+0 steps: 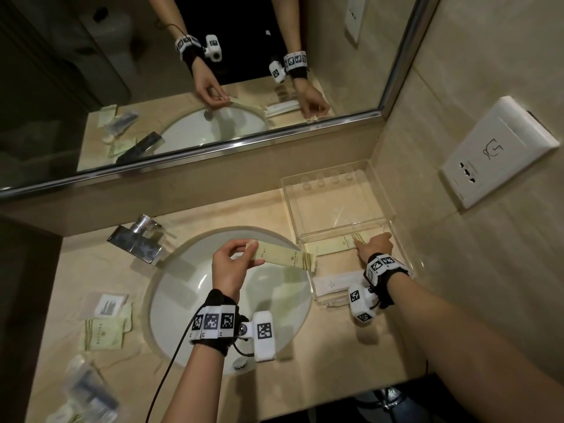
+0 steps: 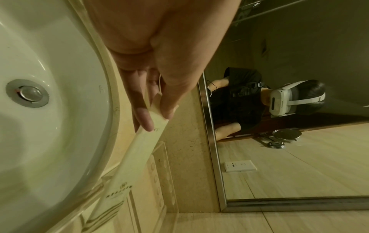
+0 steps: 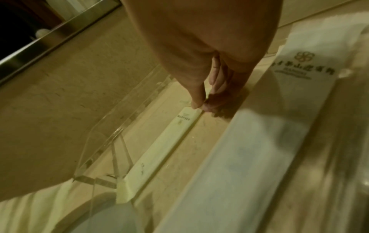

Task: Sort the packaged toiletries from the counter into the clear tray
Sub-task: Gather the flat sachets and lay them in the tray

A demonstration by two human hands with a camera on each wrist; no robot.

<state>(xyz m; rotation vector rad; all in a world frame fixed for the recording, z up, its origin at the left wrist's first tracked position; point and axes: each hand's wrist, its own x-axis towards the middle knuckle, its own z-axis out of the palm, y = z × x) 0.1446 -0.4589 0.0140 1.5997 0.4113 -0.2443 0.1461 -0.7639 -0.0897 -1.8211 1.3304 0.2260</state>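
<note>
My left hand [image 1: 244, 254] pinches one end of a long cream box [image 1: 287, 258] and holds it level above the sink, its far end pointing at the clear tray [image 1: 378, 184]. The left wrist view shows thumb and fingers [image 2: 143, 119] clamped on that box [image 2: 139, 156]. My right hand [image 1: 366, 244] is inside the tray, and its thumb and fingertips [image 3: 194, 104] pinch the end of a second cream box [image 3: 159, 148] lying flat on the tray floor [image 1: 331, 245]. A white packet [image 1: 335, 283] lies in the tray nearer to me.
The white sink [image 1: 183, 288] and chrome faucet [image 1: 137, 242] sit left of the tray. Several packets lie on the left counter: a green sachet [image 1: 103, 331], a clear sachet [image 1: 110, 305] and plastic-wrapped items [image 1: 88, 392]. The mirror is behind, and a wall socket [image 1: 494, 151] is at the right.
</note>
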